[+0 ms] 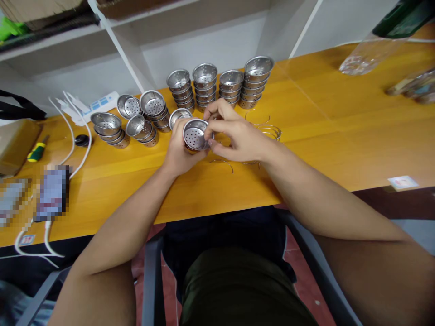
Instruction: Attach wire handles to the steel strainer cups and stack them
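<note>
On the near part of the surface, a short curved wire lies loose, in front of the right hand and clear of any cup. Just beyond it, at the middle of the scene, the left hand has its grip wrapped round a perforated cup of bare metal, raised with its mouth tilted up toward the near side. The right fingers bend in at the cup's right rim; I cannot tell whether that grip is pinched on the rim, on a wire or on nothing.

This one cup is evidently the piece being worked on, and with fingers at its rim it looks unfinished. Looped wires lie right of the right hand, so some material seems unused.

Farther off to the left stand uneven stacks, among them a leaning stack and a taller stack; a separate cup shows just behind the left hand. Farthest, near the shelf unit, four neater piles stand in a row. The tidiness there may mark one batch set apart from the other, but which, if either, is done does not show.
</note>
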The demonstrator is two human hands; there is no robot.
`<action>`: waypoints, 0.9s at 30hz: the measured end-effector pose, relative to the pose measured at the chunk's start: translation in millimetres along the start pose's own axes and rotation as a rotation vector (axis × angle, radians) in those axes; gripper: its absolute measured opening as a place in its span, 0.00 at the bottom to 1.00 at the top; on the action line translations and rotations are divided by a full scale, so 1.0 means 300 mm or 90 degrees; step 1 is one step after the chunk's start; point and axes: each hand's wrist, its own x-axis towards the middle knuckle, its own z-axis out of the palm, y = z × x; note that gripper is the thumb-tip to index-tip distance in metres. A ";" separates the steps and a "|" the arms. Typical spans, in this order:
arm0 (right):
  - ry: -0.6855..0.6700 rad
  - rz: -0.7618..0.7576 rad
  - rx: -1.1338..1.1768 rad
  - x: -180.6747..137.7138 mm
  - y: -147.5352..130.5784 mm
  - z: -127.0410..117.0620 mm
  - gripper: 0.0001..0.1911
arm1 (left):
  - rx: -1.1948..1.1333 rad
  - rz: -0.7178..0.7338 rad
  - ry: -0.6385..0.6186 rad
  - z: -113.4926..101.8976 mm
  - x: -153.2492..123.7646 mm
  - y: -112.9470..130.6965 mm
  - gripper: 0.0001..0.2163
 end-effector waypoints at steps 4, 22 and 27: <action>0.010 0.005 -0.012 -0.001 0.004 0.012 0.05 | 0.020 -0.003 0.024 0.000 -0.007 -0.015 0.37; 0.025 0.009 0.023 -0.014 0.034 0.055 0.33 | -0.023 -0.036 0.041 0.005 -0.011 -0.020 0.39; 0.061 0.037 0.024 0.001 0.003 0.039 0.27 | -0.015 -0.080 0.048 0.005 -0.009 -0.004 0.35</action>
